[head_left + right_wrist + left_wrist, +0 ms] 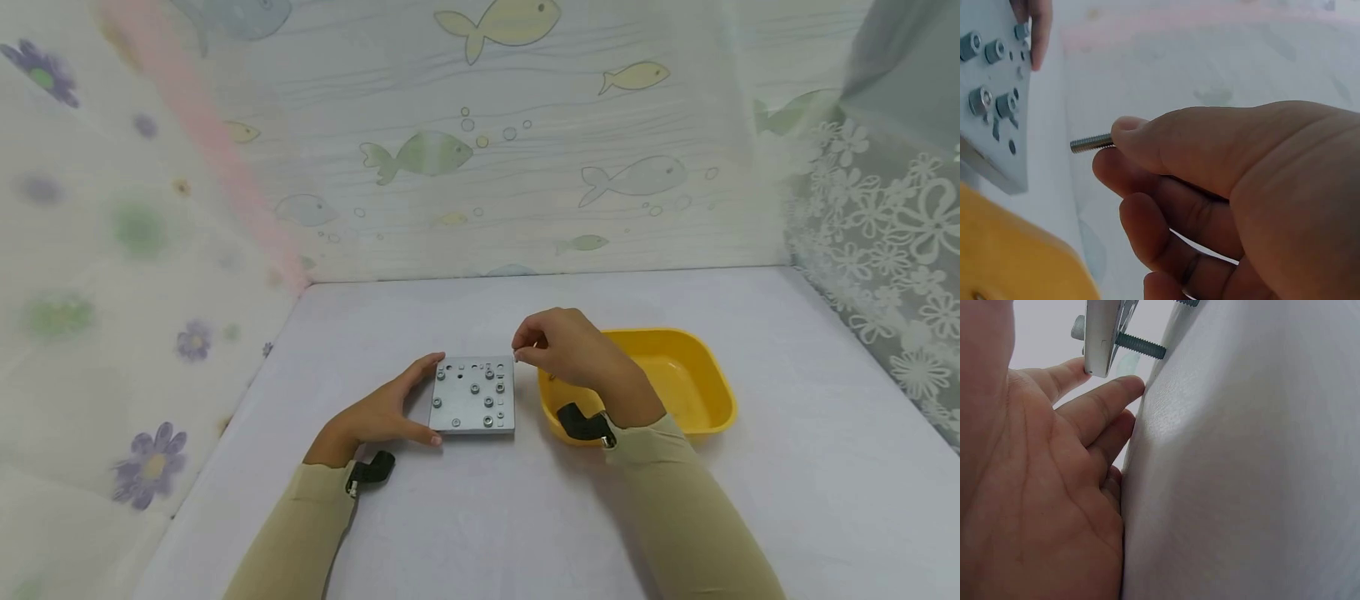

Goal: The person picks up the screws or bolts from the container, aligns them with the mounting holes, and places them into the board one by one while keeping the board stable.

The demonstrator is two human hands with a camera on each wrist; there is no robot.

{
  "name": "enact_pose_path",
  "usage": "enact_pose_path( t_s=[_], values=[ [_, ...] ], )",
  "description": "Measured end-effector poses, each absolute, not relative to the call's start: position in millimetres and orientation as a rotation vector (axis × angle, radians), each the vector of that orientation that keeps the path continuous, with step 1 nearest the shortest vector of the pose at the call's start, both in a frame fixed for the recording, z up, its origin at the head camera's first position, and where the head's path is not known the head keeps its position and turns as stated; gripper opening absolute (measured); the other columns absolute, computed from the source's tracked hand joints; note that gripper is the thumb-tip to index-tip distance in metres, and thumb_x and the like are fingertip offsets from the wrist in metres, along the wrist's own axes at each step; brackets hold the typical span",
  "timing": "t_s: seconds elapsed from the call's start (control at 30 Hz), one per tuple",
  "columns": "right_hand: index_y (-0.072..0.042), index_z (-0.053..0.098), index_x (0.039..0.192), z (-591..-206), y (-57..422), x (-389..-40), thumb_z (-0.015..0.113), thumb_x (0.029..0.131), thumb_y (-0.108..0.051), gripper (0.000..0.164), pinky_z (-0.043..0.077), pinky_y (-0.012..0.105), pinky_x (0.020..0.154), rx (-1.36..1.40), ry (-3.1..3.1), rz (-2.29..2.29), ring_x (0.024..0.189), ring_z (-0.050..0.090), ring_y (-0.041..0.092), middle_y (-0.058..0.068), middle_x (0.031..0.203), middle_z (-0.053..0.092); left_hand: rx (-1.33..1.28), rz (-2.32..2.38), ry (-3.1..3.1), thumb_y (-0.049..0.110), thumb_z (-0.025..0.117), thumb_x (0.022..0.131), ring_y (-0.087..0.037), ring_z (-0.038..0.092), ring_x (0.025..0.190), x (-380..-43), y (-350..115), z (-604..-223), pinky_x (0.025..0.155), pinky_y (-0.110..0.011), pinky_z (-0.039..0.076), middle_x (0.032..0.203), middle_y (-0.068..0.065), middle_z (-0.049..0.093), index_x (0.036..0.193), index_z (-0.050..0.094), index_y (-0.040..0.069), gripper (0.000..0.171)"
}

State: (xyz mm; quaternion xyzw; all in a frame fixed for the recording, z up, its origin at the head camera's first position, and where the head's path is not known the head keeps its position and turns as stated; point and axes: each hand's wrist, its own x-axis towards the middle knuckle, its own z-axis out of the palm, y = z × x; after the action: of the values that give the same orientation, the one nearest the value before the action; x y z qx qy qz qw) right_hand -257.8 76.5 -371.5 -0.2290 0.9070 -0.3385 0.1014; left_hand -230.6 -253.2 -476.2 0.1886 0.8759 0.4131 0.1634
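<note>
A square metal plate [465, 412] studded with several socket-head screws is in the middle of the head view. My left hand [378, 415] holds its left side, index finger at the far corner and thumb at the near corner. In the left wrist view, threaded screw shanks [1141, 346] stick out from the plate's underside. My right hand [570, 350], above the space between plate and basin, pinches a small screw [1091, 144] between thumb and index finger. Its threaded end points toward the plate, and its other end is hidden by the fingers.
A yellow plastic basin [716, 392] stands right of the plate, partly under the right forearm. The white-covered table [465, 525] meets fish-print curtains [525, 200] behind and a flower-print cloth [112, 333] at left. Lace [892, 250] hangs at right.
</note>
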Motion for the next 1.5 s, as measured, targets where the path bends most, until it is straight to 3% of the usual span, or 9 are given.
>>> enact_pose_path(
  t_s=[0.6,1.13,1.5],
  values=[
    [-0.018,0.076,0.098,-380,27,-258,0.073,0.097,-0.020,0.004,0.053,0.032,0.081,-0.720,2.635,-1.002,0.088,0.062,0.017,-0.006,0.091,0.072,0.540,1.162,2.498,0.043,0.098,0.064,-0.016,0.019,0.159,-228,-246,-471,0.129,-0.056,0.012,0.168,0.009,0.029,0.165,0.017,0.034,0.130],
    [-0.021,0.074,0.100,-400,-13,-244,0.070,0.099,-0.025,0.005,0.054,0.032,0.082,-0.576,2.808,-0.915,0.090,0.062,0.012,-0.008,0.100,0.072,0.543,1.200,2.473,0.047,0.099,0.063,-0.015,0.017,0.159,-228,-252,-473,0.128,-0.058,0.011,0.169,0.011,0.026,0.165,0.018,0.037,0.130],
    [-0.021,0.075,0.102,-406,-22,-242,0.070,0.099,-0.025,0.007,0.054,0.032,0.079,-0.535,2.884,-0.839,0.088,0.063,0.012,-0.008,0.097,0.072,0.541,1.220,2.465,0.044,0.099,0.064,-0.016,0.016,0.159,-226,-254,-474,0.128,-0.058,0.010,0.169,0.011,0.024,0.165,0.018,0.038,0.129]
  ],
)
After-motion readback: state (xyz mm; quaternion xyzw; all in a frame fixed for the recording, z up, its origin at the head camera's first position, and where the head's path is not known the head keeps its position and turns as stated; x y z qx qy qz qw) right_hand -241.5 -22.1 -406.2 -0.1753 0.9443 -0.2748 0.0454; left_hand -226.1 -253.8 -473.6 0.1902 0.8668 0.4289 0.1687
